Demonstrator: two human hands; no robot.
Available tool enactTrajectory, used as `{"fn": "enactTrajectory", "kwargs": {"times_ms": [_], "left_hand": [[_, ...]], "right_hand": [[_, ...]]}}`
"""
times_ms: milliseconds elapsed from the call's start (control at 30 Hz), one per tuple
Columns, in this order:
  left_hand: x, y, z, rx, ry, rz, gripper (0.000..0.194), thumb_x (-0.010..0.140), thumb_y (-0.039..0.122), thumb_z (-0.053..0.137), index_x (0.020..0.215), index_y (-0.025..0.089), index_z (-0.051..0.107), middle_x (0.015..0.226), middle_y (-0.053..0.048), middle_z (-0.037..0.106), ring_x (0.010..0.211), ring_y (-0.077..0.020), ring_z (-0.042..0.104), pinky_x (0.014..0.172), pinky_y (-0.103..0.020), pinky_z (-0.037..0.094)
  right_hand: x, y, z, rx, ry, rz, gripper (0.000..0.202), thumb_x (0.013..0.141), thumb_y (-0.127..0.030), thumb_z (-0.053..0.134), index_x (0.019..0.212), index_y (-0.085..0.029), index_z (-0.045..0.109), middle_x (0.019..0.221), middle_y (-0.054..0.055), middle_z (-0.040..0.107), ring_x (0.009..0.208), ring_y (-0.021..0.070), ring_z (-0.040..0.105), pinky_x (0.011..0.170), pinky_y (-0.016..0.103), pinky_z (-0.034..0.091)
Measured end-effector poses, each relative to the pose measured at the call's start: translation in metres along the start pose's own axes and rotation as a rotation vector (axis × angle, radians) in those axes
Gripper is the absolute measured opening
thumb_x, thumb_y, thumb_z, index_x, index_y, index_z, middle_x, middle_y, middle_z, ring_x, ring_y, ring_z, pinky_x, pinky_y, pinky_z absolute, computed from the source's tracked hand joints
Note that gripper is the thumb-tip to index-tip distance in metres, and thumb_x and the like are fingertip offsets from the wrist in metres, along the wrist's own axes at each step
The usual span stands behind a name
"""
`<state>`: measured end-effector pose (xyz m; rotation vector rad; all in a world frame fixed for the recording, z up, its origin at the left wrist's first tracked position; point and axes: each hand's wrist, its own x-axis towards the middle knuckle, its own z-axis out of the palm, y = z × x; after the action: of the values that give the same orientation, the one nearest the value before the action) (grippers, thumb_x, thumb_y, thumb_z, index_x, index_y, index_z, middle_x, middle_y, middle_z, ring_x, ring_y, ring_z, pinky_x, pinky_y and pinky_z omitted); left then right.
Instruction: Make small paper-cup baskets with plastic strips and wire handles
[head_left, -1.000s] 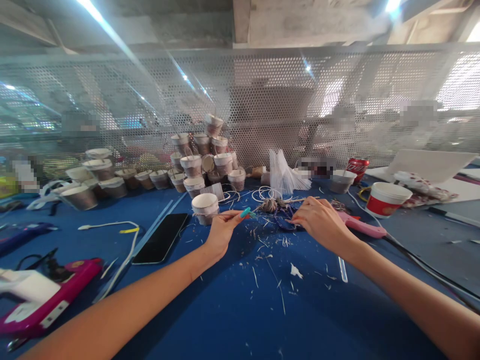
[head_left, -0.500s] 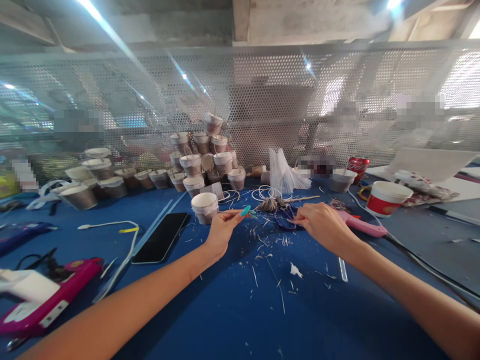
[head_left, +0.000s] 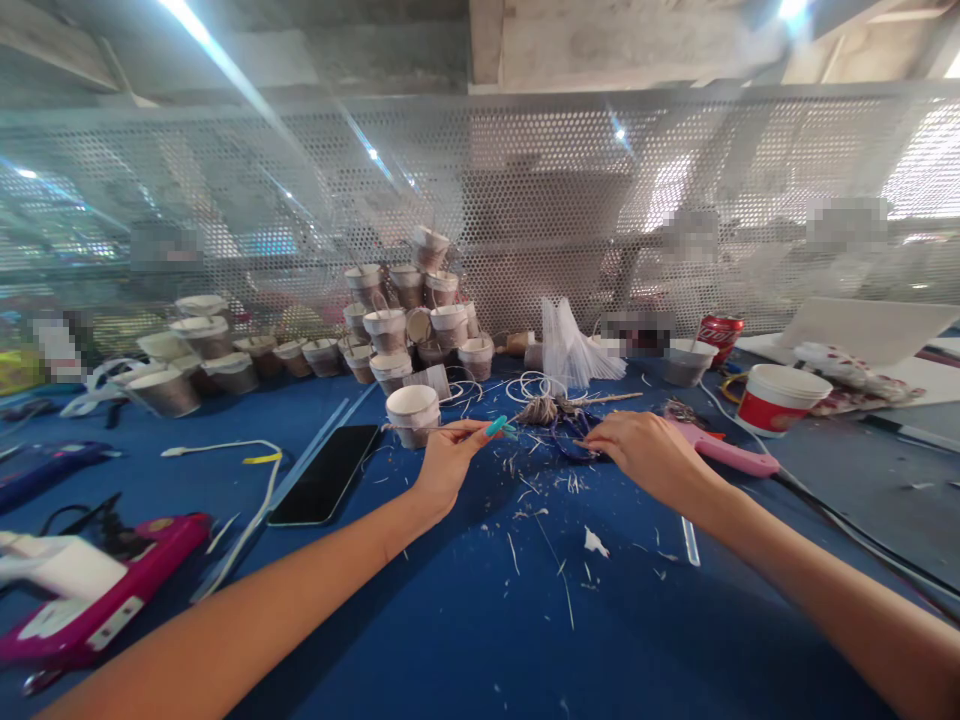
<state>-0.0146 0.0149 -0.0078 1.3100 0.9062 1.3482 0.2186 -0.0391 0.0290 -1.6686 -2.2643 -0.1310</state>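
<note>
My left hand [head_left: 448,468] is closed in a pinch, thumb on top, around a thin brown strand [head_left: 401,428] whose end sticks out to the left across a small white-rimmed pot [head_left: 414,408]. My right hand [head_left: 637,450] is closed too, fingertips pressed together; what they pinch is too small to make out. Just left of those fingertips lies a dark blue looped object [head_left: 568,440], its kind unclear. Behind it are a bundle of grey-brown twine [head_left: 538,410] and a sheaf of white translucent strips [head_left: 568,345].
Several stacked pots [head_left: 386,330] stand at the back. A black phone [head_left: 326,475] and a magenta power strip [head_left: 112,590] lie left. To the right are a pink glue gun [head_left: 724,450], a red-and-white cup [head_left: 780,400] and a soda can [head_left: 721,340]. Scraps litter the blue tabletop [head_left: 480,620].
The brown strand now shows to the left of my left hand, in front of the pot. Both hands keep nearly the same place; the whole view has shifted slightly.
</note>
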Motion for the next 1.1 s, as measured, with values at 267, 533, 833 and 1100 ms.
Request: {"fn": "enactTrajectory", "kwargs": {"times_ms": [267,533,833,1100], "left_hand": [[-0.003,0.002,0.001,0.059,0.003,0.037,0.017,0.056,0.029,0.074,0.067,0.017,0.07,0.067,-0.002,0.069,0.065,-0.013,0.06,0.064,-0.025,0.046],[-0.002,0.001,0.002,0.024,0.008,0.021,0.017,0.055,0.03,0.074,0.066,0.017,0.069,0.065,-0.002,0.069,0.063,-0.0127,0.061,0.067,-0.026,0.047],[-0.002,0.002,0.002,0.013,-0.013,0.009,0.016,0.056,0.03,0.074,0.066,0.019,0.07,0.067,-0.002,0.07,0.066,-0.0124,0.061,0.07,-0.026,0.047],[-0.001,0.0,0.001,0.028,-0.004,-0.002,0.019,0.055,0.031,0.074,0.067,0.017,0.07,0.068,-0.003,0.07,0.068,-0.0151,0.062,0.073,-0.029,0.047]], "right_hand": [[-0.001,-0.003,-0.001,-0.061,-0.036,0.072,0.019,0.077,-0.014,0.048,0.068,-0.018,0.064,0.075,0.004,0.067,0.069,0.0159,0.06,0.061,0.023,0.038],[-0.003,-0.01,0.001,-0.04,0.07,0.019,0.014,0.078,-0.024,0.055,0.066,-0.017,0.058,0.073,0.002,0.064,0.073,0.016,0.058,0.061,0.024,0.038],[-0.003,-0.003,-0.004,-0.042,-0.031,0.094,0.017,0.079,-0.025,0.053,0.067,-0.02,0.063,0.075,0.002,0.067,0.071,0.0165,0.061,0.059,0.024,0.037],[-0.003,-0.011,-0.005,-0.052,0.024,0.063,0.015,0.078,-0.028,0.055,0.067,-0.019,0.06,0.073,0.0,0.065,0.066,0.0142,0.059,0.053,0.023,0.033]]}}
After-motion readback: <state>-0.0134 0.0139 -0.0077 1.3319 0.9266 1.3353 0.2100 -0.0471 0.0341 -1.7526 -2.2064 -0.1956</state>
